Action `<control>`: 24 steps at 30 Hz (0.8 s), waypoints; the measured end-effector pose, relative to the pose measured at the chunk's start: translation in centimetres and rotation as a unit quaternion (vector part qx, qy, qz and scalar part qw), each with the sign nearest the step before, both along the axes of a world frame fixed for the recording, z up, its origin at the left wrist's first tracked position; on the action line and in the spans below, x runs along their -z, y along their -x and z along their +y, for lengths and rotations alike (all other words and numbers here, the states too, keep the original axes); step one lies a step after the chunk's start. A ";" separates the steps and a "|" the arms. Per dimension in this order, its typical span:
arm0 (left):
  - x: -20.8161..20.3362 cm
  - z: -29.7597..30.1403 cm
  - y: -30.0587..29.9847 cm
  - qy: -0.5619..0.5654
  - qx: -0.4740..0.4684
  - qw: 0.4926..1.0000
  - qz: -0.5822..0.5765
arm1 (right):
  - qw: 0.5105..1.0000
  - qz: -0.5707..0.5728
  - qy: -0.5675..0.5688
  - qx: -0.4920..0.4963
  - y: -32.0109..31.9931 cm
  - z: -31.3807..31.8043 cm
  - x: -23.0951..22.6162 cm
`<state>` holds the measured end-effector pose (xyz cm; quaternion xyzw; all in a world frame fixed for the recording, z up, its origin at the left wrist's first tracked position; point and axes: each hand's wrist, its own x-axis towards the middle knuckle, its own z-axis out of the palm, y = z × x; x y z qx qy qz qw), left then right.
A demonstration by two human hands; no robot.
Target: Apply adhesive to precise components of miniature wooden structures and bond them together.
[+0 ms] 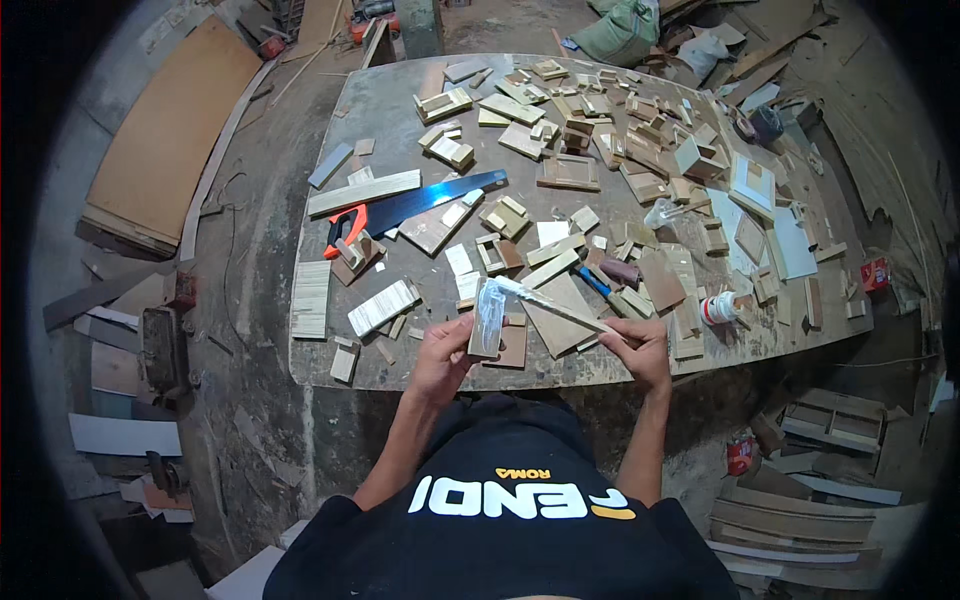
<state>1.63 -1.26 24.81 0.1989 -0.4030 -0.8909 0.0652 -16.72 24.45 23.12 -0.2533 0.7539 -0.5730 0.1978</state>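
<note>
My left hand (441, 358) is closed on a small wooden block (487, 325), held up over the table's near edge. White glue is smeared over the block's upper face. Between the fingers of my right hand (640, 352) is a thin wooden stick (565, 314), slanting up to the left. Its far end is coated in white and meets the block's top corner. Below the block lies a brown wooden piece (512, 345), partly hidden. A white glue bottle (717, 309) is on the table to the right of my right hand.
The worktable (400, 375) carries many small wooden pieces and assemblies. A handsaw (430, 200) with an orange-black handle lies at the left, and a blue-handled tool (592, 281) near the middle. Boards (170, 120) lean at far left; stacked planks (790, 525) lie at lower right.
</note>
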 end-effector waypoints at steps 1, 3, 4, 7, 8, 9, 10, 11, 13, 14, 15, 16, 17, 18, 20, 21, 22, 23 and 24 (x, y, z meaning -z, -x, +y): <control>-0.1 0.1 0.1 0.009 -0.009 1.000 -0.007 | 1.000 0.002 0.001 -0.007 0.1 -0.1 -0.3; 0.5 0.1 0.5 0.019 -0.019 1.000 -0.005 | 1.000 0.011 0.021 -0.007 0.1 -0.1 -1.1; 0.9 0.4 0.8 0.019 -0.018 1.000 0.006 | 1.000 0.004 0.017 0.004 0.0 0.1 -0.7; 1.3 0.6 1.5 0.000 -0.007 0.999 0.039 | 0.999 0.021 0.015 -0.031 0.5 -0.5 0.5; 1.2 0.7 1.6 0.001 -0.021 0.999 0.024 | 0.999 -0.017 0.038 -0.007 0.3 -0.6 0.5; 1.2 0.7 1.7 0.002 -0.034 0.999 0.010 | 0.999 -0.013 0.035 -0.001 0.1 -0.4 1.1; 1.6 0.5 1.4 -0.004 -0.040 0.999 -0.007 | 0.999 0.010 0.017 0.034 0.1 0.1 2.2; 1.5 0.4 1.1 0.084 -0.042 0.996 -0.002 | 0.997 0.032 -0.004 0.073 0.5 0.6 2.4; 0.7 0.3 1.1 0.030 -0.102 0.994 -0.009 | 0.995 0.008 -0.040 0.089 1.9 2.7 2.2; 0.5 0.1 1.0 0.027 -0.095 0.995 -0.007 | 0.990 0.010 -0.047 0.134 2.8 3.5 2.1; 0.3 0.0 1.1 0.019 -0.105 0.994 -0.008 | 0.982 0.012 -0.054 0.178 3.8 4.6 2.1; 0.3 -0.1 1.3 0.012 -0.119 0.993 -0.009 | 0.978 0.069 -0.066 0.186 5.3 5.9 2.4; 0.5 -0.2 1.7 0.010 -0.116 0.993 -0.006 | 0.966 0.090 -0.115 0.214 6.0 6.3 0.0; 0.7 -0.2 2.1 0.005 -0.120 0.993 -0.011 | 0.942 0.162 -0.164 0.245 7.4 7.0 -0.8; 1.4 -0.4 2.5 0.005 -0.109 0.994 -0.011 | 0.915 0.184 -0.225 0.279 9.7 6.7 -3.4; 1.9 -0.4 2.5 0.005 -0.109 0.994 -0.013 | 0.884 0.205 -0.284 0.309 11.0 6.4 -4.1; 2.0 -0.4 2.9 0.012 -0.112 0.993 -0.014 | 0.883 0.203 -0.287 0.312 12.4 6.5 -4.1; 2.2 -0.4 3.1 0.020 -0.118 0.993 -0.015 | 0.873 0.250 -0.263 0.327 14.0 6.3 -3.8; 2.7 -0.6 3.1 0.015 -0.122 0.992 -0.024 | 0.860 0.295 -0.240 0.341 15.6 6.2 -3.4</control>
